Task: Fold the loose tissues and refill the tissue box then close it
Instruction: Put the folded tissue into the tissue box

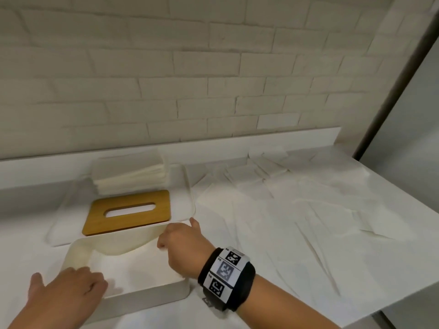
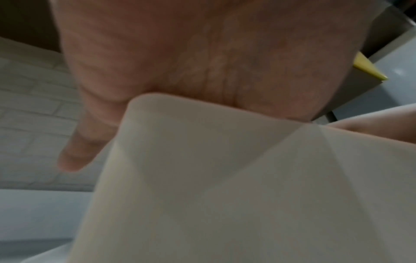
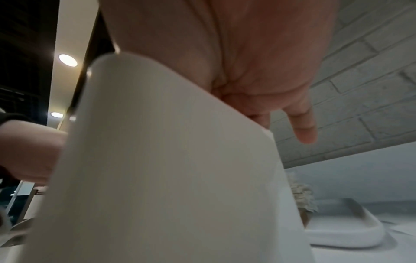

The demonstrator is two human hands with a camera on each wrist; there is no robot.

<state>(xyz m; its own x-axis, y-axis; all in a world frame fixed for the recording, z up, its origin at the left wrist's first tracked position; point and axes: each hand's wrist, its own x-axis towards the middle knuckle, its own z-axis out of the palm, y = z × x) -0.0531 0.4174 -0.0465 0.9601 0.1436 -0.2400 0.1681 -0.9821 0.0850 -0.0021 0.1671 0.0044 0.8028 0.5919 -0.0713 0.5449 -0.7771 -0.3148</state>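
**White counter, box held at both ends**

Against a brick wall, the counter (image 1: 308, 269) carries a tissue box (image 1: 147, 290) at its near edge. Fingertips are hidden inside. The left hand (image 1: 69, 290) and right hand (image 1: 184, 245) grasp its rim.

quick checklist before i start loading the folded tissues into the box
1. Box open and empty: ok.
2. Left hand and right hand each have a grip on a box end: ok.
3. Folded stack ready on the tray: ok.
4. Wooden lid off, lying on the tray: ok.
5. All tissues folded: not ok, loose tissues cover the counter.
6. Stack fits the box: cannot tell.
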